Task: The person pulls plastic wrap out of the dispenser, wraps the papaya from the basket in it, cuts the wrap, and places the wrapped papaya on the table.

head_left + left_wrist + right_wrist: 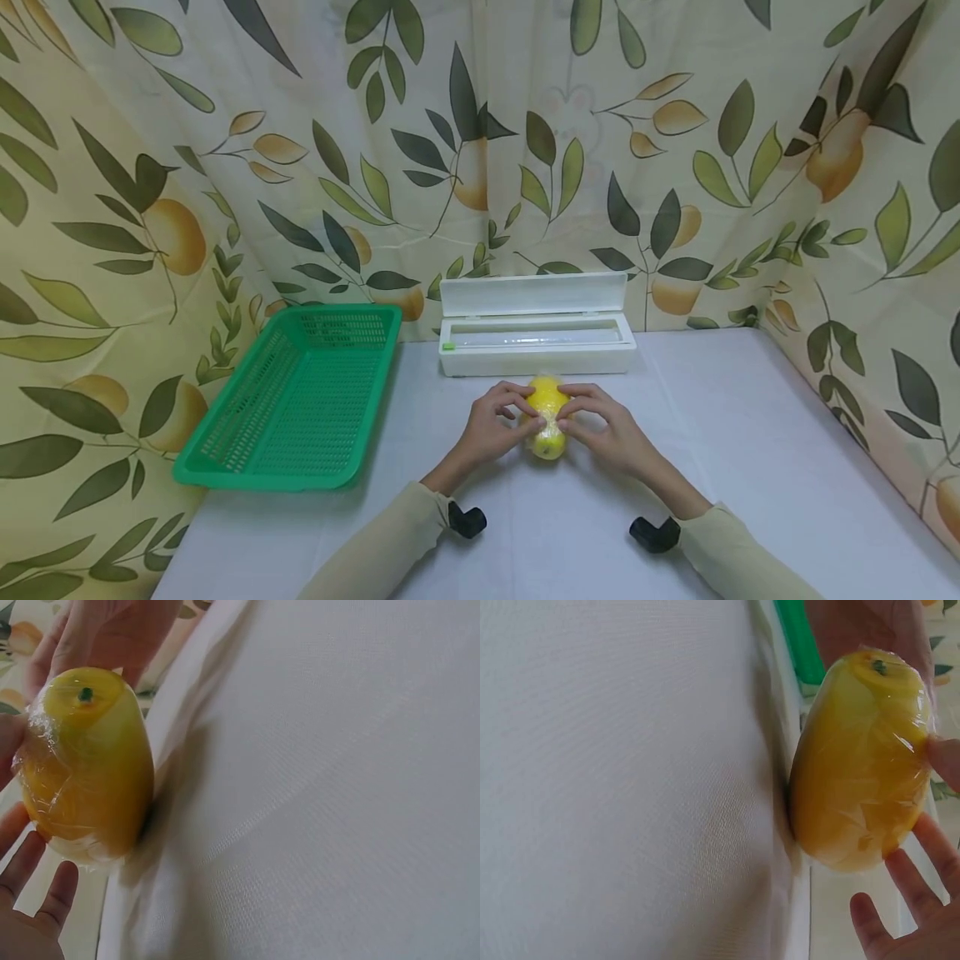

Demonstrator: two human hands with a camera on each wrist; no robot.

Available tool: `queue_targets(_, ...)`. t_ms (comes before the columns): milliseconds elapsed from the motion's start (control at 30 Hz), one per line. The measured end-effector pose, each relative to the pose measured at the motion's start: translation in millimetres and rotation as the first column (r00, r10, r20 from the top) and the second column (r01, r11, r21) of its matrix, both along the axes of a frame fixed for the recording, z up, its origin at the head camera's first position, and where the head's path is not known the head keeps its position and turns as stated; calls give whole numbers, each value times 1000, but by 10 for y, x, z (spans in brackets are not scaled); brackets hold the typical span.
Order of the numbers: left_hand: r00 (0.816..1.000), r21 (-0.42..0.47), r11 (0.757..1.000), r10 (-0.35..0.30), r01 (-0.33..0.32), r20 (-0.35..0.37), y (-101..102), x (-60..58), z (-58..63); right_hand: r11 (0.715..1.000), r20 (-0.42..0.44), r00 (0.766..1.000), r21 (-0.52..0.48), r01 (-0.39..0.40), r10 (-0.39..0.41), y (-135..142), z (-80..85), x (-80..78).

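Note:
An oblong yellow fruit (548, 398) with a small green stem end lies on the white-covered table, wrapped in shiny clear cling film (907, 742). From its left side my left hand (492, 423) holds the wrapped fruit, thumb on the film at the middle and a finger farther up. Opposite it, my right hand (611, 429) holds the fruit the same way, its thumb close to the left one. The other fingers of both hands spread around the far end. Creased film shows under the thumbs in both wrist views.
Behind the fruit stands a white cling film dispenser (536, 362), its lid raised and a green slider at its left end. A green plastic basket (352, 481) sits on the left of the table (750, 467). Leaf-patterned curtains (420, 250) enclose the back and sides.

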State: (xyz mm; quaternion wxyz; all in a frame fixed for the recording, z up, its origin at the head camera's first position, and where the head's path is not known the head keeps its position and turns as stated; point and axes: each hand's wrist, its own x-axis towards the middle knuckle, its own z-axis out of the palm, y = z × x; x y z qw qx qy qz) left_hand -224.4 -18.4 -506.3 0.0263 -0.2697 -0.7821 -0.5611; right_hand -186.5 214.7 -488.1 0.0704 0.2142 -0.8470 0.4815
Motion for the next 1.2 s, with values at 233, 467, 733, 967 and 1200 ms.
queue_targets(233,1000,16,1000,22,-22,10,15,2,1,1000,0,1000,4,7,-7,2,-10,-14)
queue_targets(467,996,-11,998,58,-57,70,4,48,32,1000,18,1000,8,21,-21,-20,-27,2)
queue_targets(733,994,-34,995,97,-96,41,39,47,21,998,-7,998,9,56,-56,-56,-39,-22)
queue_targets(967,997,-62,996,60,-57,48,78,17,34,996,35,996,-6,86,-86,-85,-67,-74)
queue_targets(1200,999,-39,999,19,-18,33,112,-24,19,998,57,997,-34,47,-45,-55,-84,-104)
